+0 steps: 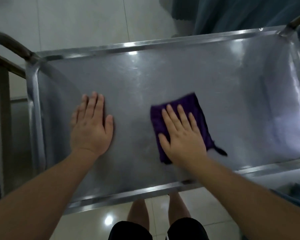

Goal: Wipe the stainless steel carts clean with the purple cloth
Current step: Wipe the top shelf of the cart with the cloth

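A stainless steel cart (133, 47) fills the view, its flat top shelf ringed by a raised rim. A folded purple cloth (197, 108) lies right of the shelf's middle. My right hand (184, 134) presses flat on the cloth with straight, spread fingers, covering its near half. My left hand (91, 125) rests palm down on the bare steel at the left, fingers straight, holding nothing. A cloth corner trails out toward the lower right.
The cart's brown handle bar (12, 44) curves up at the far left, and another post (296, 21) rises at the far right corner. A teal curtain (232, 13) hangs behind. Shiny floor tiles (93, 220) and my legs show below the near rim.
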Motion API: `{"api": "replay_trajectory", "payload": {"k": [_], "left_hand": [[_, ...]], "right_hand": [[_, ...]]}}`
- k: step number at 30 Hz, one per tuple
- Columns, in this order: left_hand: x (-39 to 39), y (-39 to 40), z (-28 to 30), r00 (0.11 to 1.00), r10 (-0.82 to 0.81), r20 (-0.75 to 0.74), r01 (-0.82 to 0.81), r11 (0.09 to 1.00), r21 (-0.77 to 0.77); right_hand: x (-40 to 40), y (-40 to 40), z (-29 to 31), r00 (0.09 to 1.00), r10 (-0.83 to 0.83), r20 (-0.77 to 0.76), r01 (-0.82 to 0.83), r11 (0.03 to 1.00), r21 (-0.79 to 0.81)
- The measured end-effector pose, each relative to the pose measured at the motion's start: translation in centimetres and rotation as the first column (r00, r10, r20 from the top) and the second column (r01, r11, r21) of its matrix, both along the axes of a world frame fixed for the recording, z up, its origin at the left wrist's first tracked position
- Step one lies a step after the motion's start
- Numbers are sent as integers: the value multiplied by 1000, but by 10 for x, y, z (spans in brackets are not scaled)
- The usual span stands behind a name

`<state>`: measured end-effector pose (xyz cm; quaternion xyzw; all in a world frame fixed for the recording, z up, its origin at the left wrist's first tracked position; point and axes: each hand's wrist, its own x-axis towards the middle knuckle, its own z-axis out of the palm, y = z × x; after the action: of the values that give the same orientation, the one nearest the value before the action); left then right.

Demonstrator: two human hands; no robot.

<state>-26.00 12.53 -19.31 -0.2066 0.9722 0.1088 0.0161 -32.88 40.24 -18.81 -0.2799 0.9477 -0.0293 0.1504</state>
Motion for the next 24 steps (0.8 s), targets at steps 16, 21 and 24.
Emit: {"api": "replay_trajectory", "payload": {"k": [16, 21, 24], "left_hand": [[0, 0, -3, 999, 34, -17, -34, 999, 12], [0, -1, -1, 999, 34, -33, -33, 999, 30], [0, 0, -3, 998, 36, -47, -35, 999, 23]], "right_hand": [[-84, -114, 2, 995, -83, -55, 79, 995, -68], [92, -28, 4, 999, 28, 19, -28, 1000, -8], [150, 13, 8, 993, 91, 79, -95, 994, 58]]}}
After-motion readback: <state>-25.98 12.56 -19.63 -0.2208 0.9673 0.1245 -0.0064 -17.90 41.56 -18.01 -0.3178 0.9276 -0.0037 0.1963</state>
